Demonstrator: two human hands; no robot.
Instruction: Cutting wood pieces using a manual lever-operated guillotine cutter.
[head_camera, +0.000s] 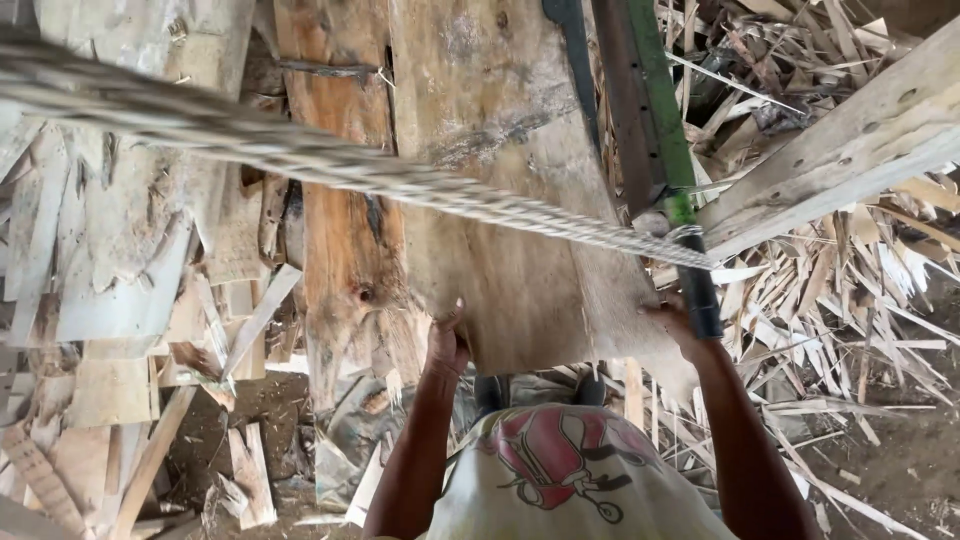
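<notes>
Closest to us is our own shirt front (560, 480), pale with a red and black print, and from either side of it our bare forearms reach up. Our left hand (447, 342) grips the near left corner of a broad wooden plank (510, 200), thumb lying against its face and fingers wrapped behind the edge. Our right hand (672, 322) holds the near right corner of the same plank, fingers curled under it. Just beside that hand a dark and green pole (672, 170) runs away from us along the plank's right edge. A thick twisted rope (330, 160) crosses above both hands, from upper left down to the pole. Left of our left hand lies a reddish split slab (345, 240); beyond our right hand, a pale beam (850, 140) over scattered wood offcuts (850, 310).
</notes>
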